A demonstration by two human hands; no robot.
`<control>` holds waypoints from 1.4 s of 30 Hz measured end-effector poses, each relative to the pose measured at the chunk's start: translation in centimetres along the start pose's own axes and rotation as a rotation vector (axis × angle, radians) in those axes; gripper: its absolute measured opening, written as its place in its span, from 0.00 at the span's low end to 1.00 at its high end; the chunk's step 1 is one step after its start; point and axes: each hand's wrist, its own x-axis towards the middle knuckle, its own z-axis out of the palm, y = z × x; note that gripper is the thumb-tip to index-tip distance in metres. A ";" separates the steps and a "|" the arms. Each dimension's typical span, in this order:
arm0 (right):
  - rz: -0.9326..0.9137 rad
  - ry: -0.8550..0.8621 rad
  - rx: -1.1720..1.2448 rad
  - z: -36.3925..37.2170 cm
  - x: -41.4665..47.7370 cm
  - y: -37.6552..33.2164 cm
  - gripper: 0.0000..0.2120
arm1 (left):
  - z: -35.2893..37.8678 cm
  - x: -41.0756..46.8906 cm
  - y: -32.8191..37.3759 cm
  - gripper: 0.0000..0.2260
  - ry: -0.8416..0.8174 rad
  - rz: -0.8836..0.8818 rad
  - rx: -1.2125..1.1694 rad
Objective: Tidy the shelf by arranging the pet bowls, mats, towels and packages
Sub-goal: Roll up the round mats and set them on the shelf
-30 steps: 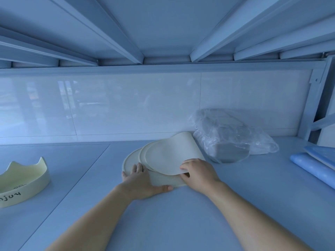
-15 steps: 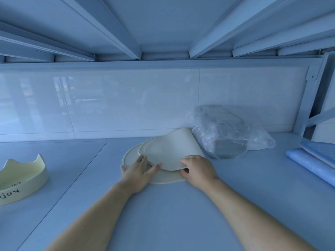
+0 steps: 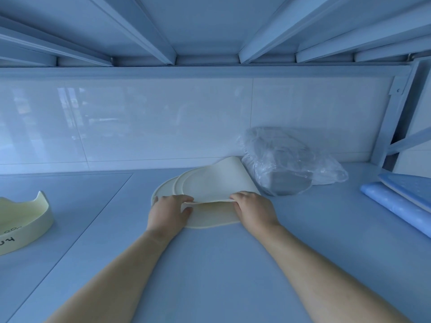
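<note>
Fingers (image 3: 186, 198) of left hand (image 3: 168, 213) curled over near edge of upper cream mat (image 3: 217, 183), thumb tucked beneath, pinching it; right hand (image 3: 254, 209) closed on same edge further right, fingers folded over the top. Upper mat lifted at the near side and curling up at the far end; lying on lower cream mat (image 3: 211, 216), flat on shelf surface (image 3: 221, 264), middle of the shelf, near the back wall. Just beside, to the right, touching the curled far end or nearly so: clear plastic package (image 3: 286, 164) with something grey inside, against white tiled wall (image 3: 163, 120). Far left, well apart: cream pet bowl (image 3: 21, 220) with scalloped rim and dark lettering, partly cut off by the frame. Far right edge: blue folded towels (image 3: 401, 201), stacked.
</note>
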 end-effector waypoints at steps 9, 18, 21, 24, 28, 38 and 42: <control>-0.084 0.238 0.037 -0.9 -0.3 0.1 0.01 | 0.0 0.3 0.5 0.11 0.127 0.180 0.075; -0.130 -0.035 0.223 -1.2 -0.7 0.4 0.05 | -0.7 0.4 -1.3 0.13 -0.218 0.258 -0.080; -0.168 -0.029 0.287 -1.2 -0.6 0.7 0.09 | -1.1 -0.2 -0.9 0.22 -0.311 0.315 -0.072; -0.155 -0.088 0.289 -1.9 -0.8 0.4 0.19 | -1.2 -0.4 -0.5 0.26 -0.319 0.318 -0.065; -0.127 -0.134 0.292 -2.3 -0.9 0.2 0.20 | -1.4 -0.1 -0.1 0.22 -0.285 0.384 0.034; 0.012 -0.154 0.304 -1.8 -0.6 0.9 0.17 | -1.5 0.2 0.9 0.21 -0.325 0.313 0.289; -0.013 -0.146 0.277 -1.6 -0.5 0.7 0.16 | -0.5 0.0 0.8 0.26 -0.313 0.166 0.333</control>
